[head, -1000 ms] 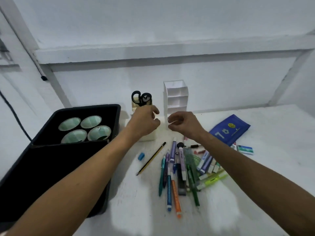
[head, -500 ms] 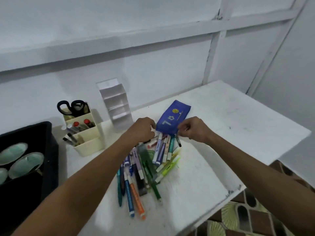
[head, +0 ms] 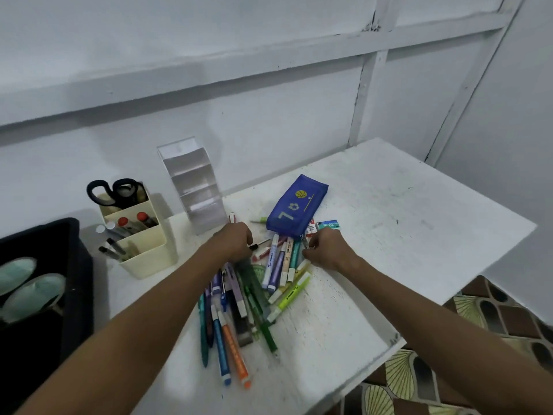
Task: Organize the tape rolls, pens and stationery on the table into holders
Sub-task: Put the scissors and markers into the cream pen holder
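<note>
Head view of a white worktop set against a white panelled wall. Both hands reach into the far end of a loose pile of pens and highlighters lying near the middle of the worktop. The left hand is knuckles-up with its fingers curled down into the pile; what they hold, if anything, is hidden beneath the hand. The right hand has fingers and thumb drawn together at the tips of the pens beside a blue pencil case; whether it pinches one cannot be told. The pencil case lies flat just beyond the hands, with a small boxed eraser at its right corner. Left of the pile stands a cream holder with stepped compartments holding markers and black-handled scissors; behind it stands a tall white tiered holder. At far left a black bin contains tape rolls.
</note>
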